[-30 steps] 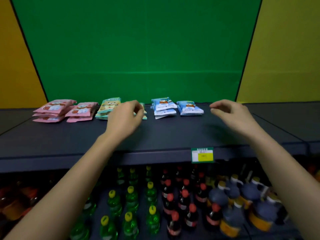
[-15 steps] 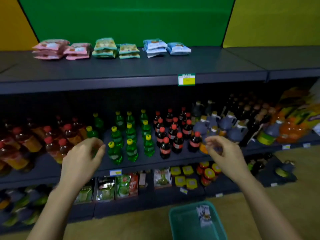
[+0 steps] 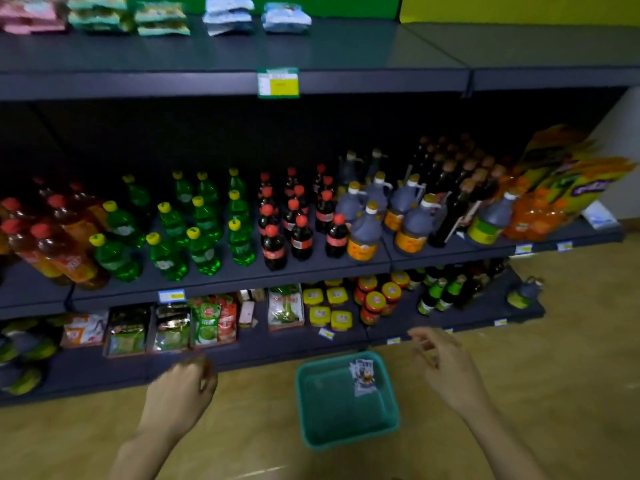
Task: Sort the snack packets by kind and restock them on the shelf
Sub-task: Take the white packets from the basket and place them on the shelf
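While the left hand [image 3: 176,396] and right hand [image 3: 446,372] hung loosely curled, grips empty, one snack packet [image 3: 362,377] lay in the teal basket [image 3: 332,414] between them; farther off, two green stacks [image 3: 98,16] and two blue stacks [image 3: 228,13] sat on the top shelf [image 3: 346,46].

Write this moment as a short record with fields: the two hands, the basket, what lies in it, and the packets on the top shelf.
left hand: left of the basket, blurred, fingers loosely curled, holds nothing
right hand: right of the basket, fingers loosely curled, holds nothing
basket: green, on the floor in front of the lowest shelf
in basket: one snack packet, near the far right corner
top shelf: pink packets, green packets, blue packets, stacked by colour
left to do: the packet in the basket is not yet shelved
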`<state>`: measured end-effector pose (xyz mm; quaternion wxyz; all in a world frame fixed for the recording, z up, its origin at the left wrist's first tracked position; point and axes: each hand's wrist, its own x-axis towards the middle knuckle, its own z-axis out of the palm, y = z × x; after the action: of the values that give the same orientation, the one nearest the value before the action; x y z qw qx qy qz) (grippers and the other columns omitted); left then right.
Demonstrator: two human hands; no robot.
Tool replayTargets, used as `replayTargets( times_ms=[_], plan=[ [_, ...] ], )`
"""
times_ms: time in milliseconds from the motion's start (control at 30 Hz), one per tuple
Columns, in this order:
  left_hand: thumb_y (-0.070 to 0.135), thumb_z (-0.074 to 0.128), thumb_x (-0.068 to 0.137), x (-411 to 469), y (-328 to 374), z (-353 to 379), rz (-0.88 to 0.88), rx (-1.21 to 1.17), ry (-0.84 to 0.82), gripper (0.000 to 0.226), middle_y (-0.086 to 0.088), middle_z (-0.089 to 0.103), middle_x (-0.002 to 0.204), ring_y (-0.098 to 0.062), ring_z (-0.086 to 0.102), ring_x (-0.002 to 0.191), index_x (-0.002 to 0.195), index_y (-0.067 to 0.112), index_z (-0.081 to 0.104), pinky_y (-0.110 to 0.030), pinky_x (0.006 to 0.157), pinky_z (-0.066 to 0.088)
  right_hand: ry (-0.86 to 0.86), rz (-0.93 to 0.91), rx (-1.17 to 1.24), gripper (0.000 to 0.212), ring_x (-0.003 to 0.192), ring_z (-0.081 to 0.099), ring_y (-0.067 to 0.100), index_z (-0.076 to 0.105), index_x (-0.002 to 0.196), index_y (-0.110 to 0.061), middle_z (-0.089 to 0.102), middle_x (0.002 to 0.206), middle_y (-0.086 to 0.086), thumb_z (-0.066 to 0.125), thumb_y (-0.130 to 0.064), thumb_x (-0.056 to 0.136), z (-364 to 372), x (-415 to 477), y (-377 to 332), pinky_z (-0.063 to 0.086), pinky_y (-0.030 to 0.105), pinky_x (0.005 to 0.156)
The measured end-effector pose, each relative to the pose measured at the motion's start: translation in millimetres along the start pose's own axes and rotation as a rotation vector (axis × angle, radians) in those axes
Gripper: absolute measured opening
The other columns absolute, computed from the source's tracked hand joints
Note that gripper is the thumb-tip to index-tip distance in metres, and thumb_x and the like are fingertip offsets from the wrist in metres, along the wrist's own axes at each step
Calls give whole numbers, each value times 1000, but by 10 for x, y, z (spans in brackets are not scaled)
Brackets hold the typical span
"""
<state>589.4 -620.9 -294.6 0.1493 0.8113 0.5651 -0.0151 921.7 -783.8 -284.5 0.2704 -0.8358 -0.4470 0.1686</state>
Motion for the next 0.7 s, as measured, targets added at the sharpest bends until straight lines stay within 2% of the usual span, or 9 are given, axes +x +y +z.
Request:
replayTargets(
  times_ms=[167,267,367,433,500,567,633,700],
  plan=[
    [35,46,92,-37,730,745,-105,-83,-121,15,1,65,107,-24,62,101,98,26,55,-29,74,48,-196,43,-71,27,86,63,15,62,106,-19,62,95,-4,63,-8,81,-183,202,810,53,33,74],
    [32,47,91,12,1047,1138,-149,-162,-189,5,0,66,108,-24,62,101,87,32,50,-28,76,47,-265,94,-69,28,85,63,15,62,107,-21,63,91,-6,63,-9,82,-96,378,1185,53,34,79],
    [26,47,90,115,1265,1551,-193,-213,-278,13,-1,67,108,-25,62,101,80,34,45,-28,76,47,-340,172,-55,26,88,64,15,62,104,-24,65,90,-5,62,-8,82,153,548,1498,52,33,84],
    [24,45,90,250,1346,1867,-180,-164,-319,8,-1,67,108,-25,62,101,85,29,48,-28,76,47,-400,198,-46,29,84,64,5,56,92,-37,65,81,-15,61,-10,83,416,653,1712,50,28,83],
    [24,43,90,458,1397,2250,-135,-108,-326,12,0,67,108,-24,62,100,93,24,54,-29,77,47,-404,225,-21,38,74,61,-6,47,80,-45,60,68,-23,62,-11,83,768,792,1961,48,20,76],
    [25,41,92,698,1396,2712,-97,-57,-335,19,1,66,109,-21,62,99,102,21,56,-29,78,47,-439,261,7,28,75,60,-3,52,84,-37,59,72,-19,60,-10,86,1203,934,2228,42,11,69],
    [25,40,92,967,1364,3255,-69,-17,-347,21,2,66,110,-20,62,101,105,20,56,-28,80,48,-466,292,23,15,85,60,10,58,98,-24,65,87,-5,57,-12,89,1725,1067,2581,42,12,70],
    [25,40,92,1248,1314,3866,-38,15,-350,22,1,65,111,-21,61,103,104,20,57,-30,82,47,-491,295,15,21,89,59,10,59,112,-14,67,104,3,56,-16,92,2311,1182,2993,42,9,67]
  ],
)
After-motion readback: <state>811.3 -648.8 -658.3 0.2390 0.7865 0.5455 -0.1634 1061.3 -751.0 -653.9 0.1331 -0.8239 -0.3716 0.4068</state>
